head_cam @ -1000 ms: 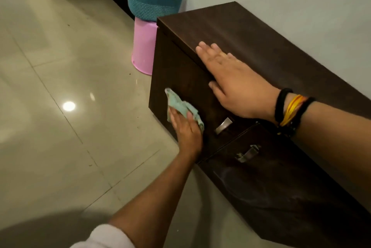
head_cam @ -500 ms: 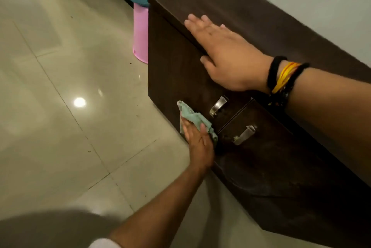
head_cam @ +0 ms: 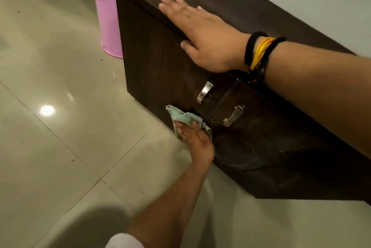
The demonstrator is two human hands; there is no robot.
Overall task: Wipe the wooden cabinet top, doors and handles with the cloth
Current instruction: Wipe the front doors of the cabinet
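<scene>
The left hand (head_cam: 197,139) presses the green cloth (head_cam: 185,117) flat on the cabinet (head_cam: 160,62) door, low down, just left of the handles (head_cam: 204,92). The right hand (head_cam: 202,34) lies spread on the cabinet top.

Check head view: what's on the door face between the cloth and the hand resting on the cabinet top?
One metal handle on bare dark door panel, between the cloth under the left hand and the right hand.
</scene>
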